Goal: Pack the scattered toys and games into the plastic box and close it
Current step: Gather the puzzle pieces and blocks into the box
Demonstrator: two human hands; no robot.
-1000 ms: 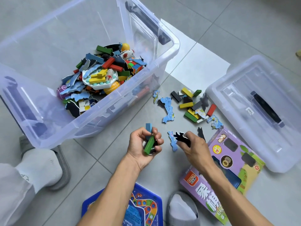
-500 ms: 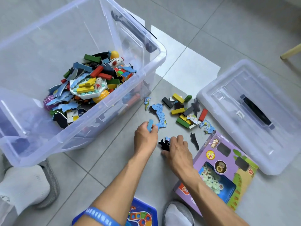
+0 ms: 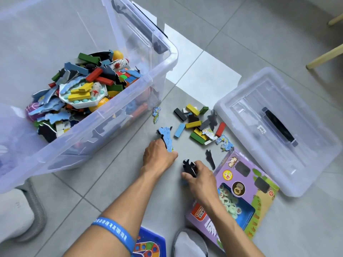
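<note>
The clear plastic box (image 3: 168,58) stands open at the left, part full of blocks, puzzle pieces and toys. On the floor to its right lies a pile of coloured wooden blocks (image 3: 194,124) mixed with puzzle pieces. My left hand (image 3: 157,157) is down on the floor, fingers closed on the near end of a long blue puzzle piece (image 3: 166,135). My right hand (image 3: 201,179) grips black puzzle pieces (image 3: 189,166) just above the floor. The box's lid (image 3: 278,127) lies flat at the right, handle up.
A purple boxed game (image 3: 241,193) lies under my right wrist. A blue game board (image 3: 150,245) shows at the bottom edge. A loose black piece (image 3: 210,158) and blue map pieces (image 3: 224,142) lie nearby. Slippered feet flank my arms; wooden furniture legs (image 3: 324,56) stand far right.
My left hand dropped from holding blocks in the air to the floor and took hold of the long blue piece; a blue block now lies by the pile. My right hand kept the black pieces.
</note>
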